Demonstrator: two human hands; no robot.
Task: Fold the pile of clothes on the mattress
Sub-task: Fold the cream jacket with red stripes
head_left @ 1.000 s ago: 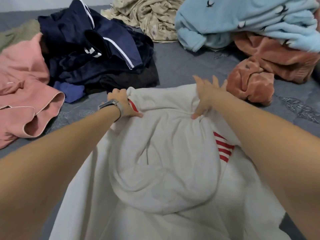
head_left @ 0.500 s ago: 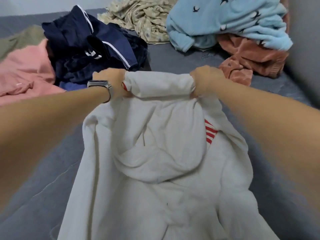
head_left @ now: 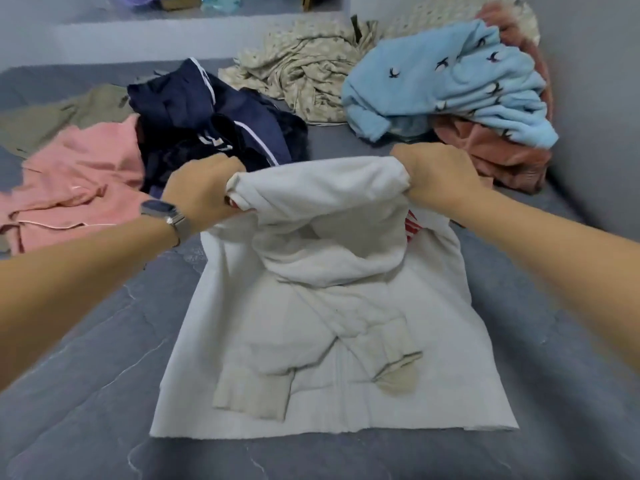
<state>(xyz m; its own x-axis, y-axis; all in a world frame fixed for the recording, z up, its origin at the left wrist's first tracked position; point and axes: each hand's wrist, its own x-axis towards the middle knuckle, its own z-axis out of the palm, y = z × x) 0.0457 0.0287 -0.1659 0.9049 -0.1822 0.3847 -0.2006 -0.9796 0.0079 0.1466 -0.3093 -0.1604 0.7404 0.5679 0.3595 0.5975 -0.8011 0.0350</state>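
On the grey mattress (head_left: 86, 393), head view: a white hoodie (head_left: 332, 341) is lying w/ its hem nearest the camera and both cuffed sleeves already crossed over the body, so it looks part-folded. The left hand (head_left: 204, 188) is clenching one top corner, the right hand (head_left: 433, 178) is clenching the other, both fists gripping the cloth and stretching the top edge taut btwn them, raised off the bed. Prob. reason: lifting the shoulder end so the hood hangs clear and the top half can be brought down over the sleeves, keeping the fold line straight. A wristwatch (head_left: 162, 211) is sitting on the left wrist. Behind the hoodie, the rest of the pile is waiting unfolded: a pink garment (head_left: 79, 174) at left, a navy track jacket w/ white piping (head_left: 207, 112) just beside it, an olive piece (head_left: 69, 116) behind, a beige patterned cloth (head_left: 304, 71), a light blue fleece w/ bird print (head_left: 450, 84) resting on a rust-coloured fleece (head_left: 502, 150). Hard to tell: fingertips are hidden inside the bunched fabric; a red-striped patch (head_left: 412, 226) is only peeking out under the right wrist, what it belongs to is unclear; frame edges are blurring.
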